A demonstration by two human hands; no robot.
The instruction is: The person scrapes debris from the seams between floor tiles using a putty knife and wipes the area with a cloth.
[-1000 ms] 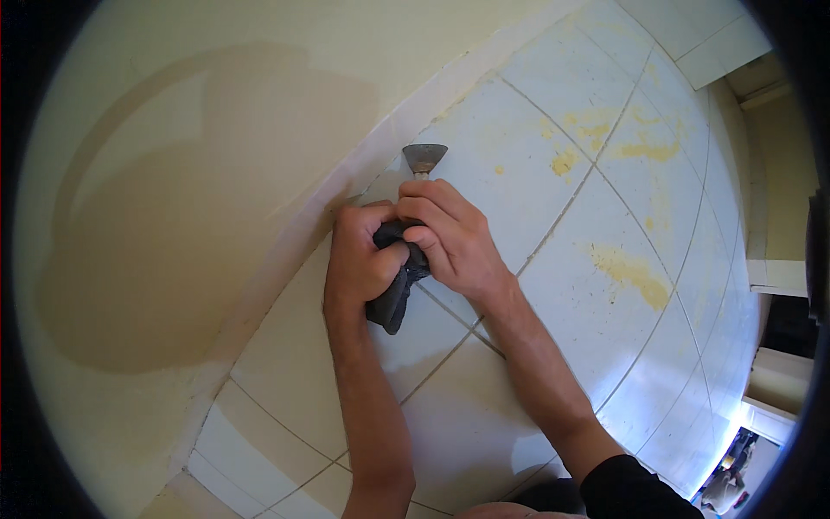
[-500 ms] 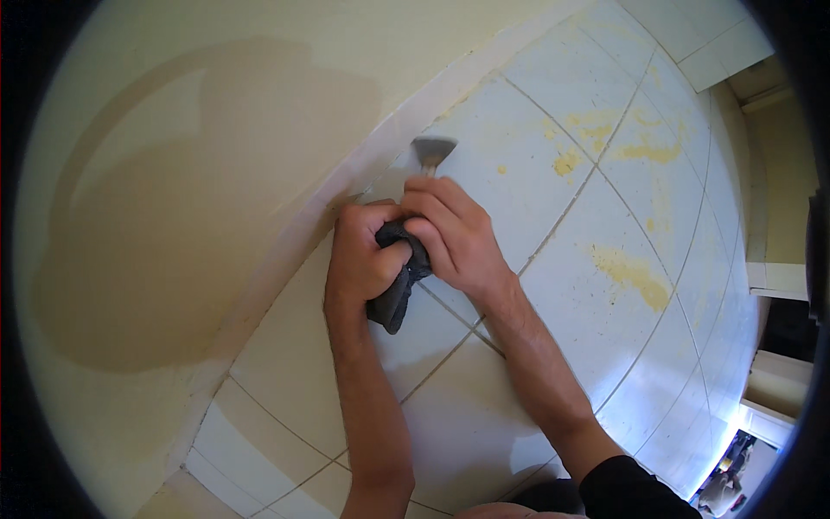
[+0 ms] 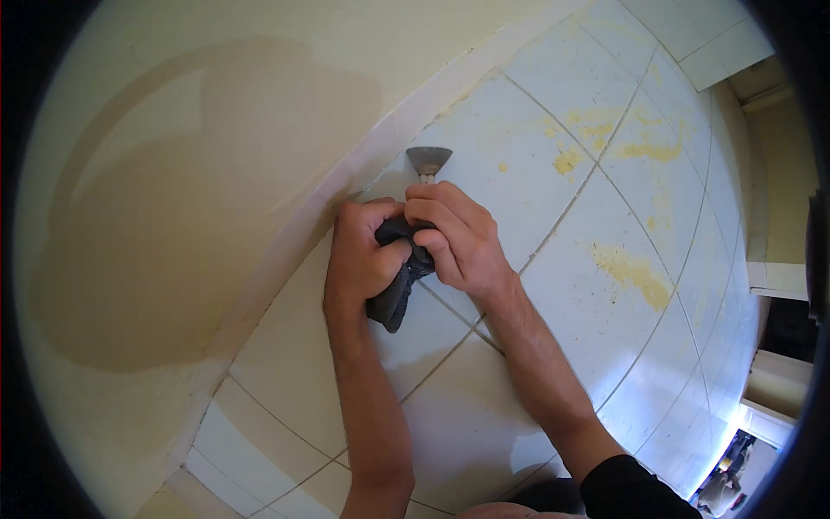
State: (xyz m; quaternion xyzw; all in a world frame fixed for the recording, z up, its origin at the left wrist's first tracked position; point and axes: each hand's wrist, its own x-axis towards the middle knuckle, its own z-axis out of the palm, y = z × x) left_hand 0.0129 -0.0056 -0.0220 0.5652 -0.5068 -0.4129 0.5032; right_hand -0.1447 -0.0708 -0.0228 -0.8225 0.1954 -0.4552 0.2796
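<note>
My right hand (image 3: 458,233) is closed round the handle of a scraper (image 3: 429,160), whose flared grey metal blade points away from me over the white floor tiles (image 3: 484,147). Most of the handle is hidden under the fingers. Just left of it, my left hand (image 3: 363,251) grips a bunched dark grey cloth (image 3: 396,298), and one end hangs down below the fist. The two hands meet, with the cloth between them, close to the foot of the wall.
A cream wall (image 3: 173,216) with a pale skirting strip (image 3: 380,143) runs along the left. Yellow stains (image 3: 631,275) and dried yellowish lumps (image 3: 566,162) mark the tiles to the right. Along the far right edge stand cabinet-like units with a dark opening (image 3: 788,329).
The scraper blade has shifted slightly left and nearer to me, turning a little. My right thumb has moved slightly; the left hand and cloth stay nearly where they were.
</note>
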